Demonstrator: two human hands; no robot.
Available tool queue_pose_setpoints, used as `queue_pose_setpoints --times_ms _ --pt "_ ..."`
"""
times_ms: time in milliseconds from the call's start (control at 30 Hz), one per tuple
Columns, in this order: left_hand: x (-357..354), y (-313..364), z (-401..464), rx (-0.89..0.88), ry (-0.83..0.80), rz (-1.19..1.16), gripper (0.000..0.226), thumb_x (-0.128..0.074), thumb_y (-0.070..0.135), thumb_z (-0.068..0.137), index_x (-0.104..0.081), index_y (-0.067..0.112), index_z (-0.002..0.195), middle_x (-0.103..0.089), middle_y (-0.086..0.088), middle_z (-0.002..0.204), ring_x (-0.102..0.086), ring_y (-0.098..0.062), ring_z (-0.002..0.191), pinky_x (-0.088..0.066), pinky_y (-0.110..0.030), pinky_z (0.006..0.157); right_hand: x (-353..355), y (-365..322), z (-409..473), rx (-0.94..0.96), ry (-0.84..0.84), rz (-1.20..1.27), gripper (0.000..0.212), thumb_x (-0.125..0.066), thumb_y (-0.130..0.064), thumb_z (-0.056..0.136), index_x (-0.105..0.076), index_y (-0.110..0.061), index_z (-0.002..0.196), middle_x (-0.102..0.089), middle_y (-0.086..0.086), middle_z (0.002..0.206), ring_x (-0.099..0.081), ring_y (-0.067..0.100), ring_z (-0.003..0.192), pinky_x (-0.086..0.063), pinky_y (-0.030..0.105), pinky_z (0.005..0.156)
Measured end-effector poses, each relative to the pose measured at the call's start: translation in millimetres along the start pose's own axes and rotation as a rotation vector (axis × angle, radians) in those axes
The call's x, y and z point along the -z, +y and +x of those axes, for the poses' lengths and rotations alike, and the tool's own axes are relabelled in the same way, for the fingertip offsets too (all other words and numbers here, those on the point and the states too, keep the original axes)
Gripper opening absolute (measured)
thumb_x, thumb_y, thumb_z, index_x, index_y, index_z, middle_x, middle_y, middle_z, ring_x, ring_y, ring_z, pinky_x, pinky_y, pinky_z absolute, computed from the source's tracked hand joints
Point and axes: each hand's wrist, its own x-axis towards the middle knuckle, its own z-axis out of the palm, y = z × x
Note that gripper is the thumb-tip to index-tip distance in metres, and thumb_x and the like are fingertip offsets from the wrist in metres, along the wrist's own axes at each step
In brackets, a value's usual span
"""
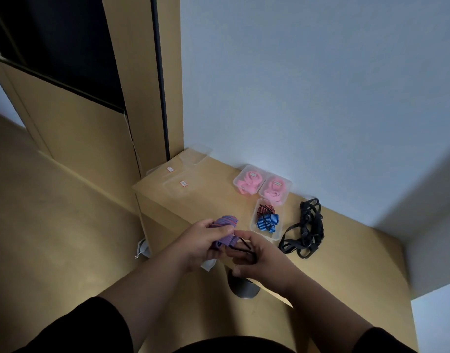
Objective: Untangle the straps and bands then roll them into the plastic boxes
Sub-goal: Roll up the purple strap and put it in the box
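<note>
My left hand [201, 240] grips a bunched purple striped band [225, 225] above the front of the wooden cabinet top [213, 200]. My right hand [254, 256] pinches a thin black cord [245, 244] that runs from that bundle. To the right stands a clear plastic box [277, 235] holding a red striped and a blue striped band [267, 221]. Two more boxes [237, 183] at the back hold rolled pink bands [250, 183]. A tangle of black straps [306, 229] lies loose on the top, right of the boxes.
Clear box lids with small labels [178, 178] lie at the cabinet's back left corner. A white wall stands right behind the cabinet, a brown door frame [142, 98] to the left. A grey round object [244, 286] sits at the front edge under my right hand.
</note>
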Motion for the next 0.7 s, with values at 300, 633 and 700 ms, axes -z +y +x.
queue_pose_setpoints --times_ms 300,633,700 --pt "0 -12 -4 0.141 -0.123 -0.157 0.039 -0.071 0.024 0.076 -0.061 0.005 0.108 -0.062 -0.012 0.085 -0.057 -0.012 0.055 -0.055 -0.022 0.050 9 23 9 0.324 0.403 -0.840 0.020 -0.070 -0.021 0.086 -0.066 -0.031 0.102 -0.069 -0.017 0.089 -0.066 0.003 0.084 -0.055 0.032 0.074" --pt "-2 -15 -6 0.025 -0.054 0.017 0.023 -0.070 0.006 0.088 -0.058 0.009 0.107 -0.059 -0.004 0.071 -0.047 -0.011 0.052 -0.044 -0.022 0.044 0 24 5 0.381 0.447 -1.069 0.013 -0.062 -0.016 0.091 -0.063 -0.013 0.104 -0.069 0.004 0.095 -0.064 0.026 0.081 -0.048 0.034 0.063" --pt "3 -16 -2 0.010 0.049 0.060 0.026 -0.073 0.008 0.086 -0.058 0.009 0.107 -0.058 -0.008 0.075 -0.047 -0.012 0.051 -0.039 -0.021 0.044 -1 23 4 0.373 0.505 -0.938 0.016 -0.060 -0.021 0.091 -0.065 -0.017 0.106 -0.070 -0.004 0.099 -0.066 0.017 0.083 -0.054 0.032 0.067"
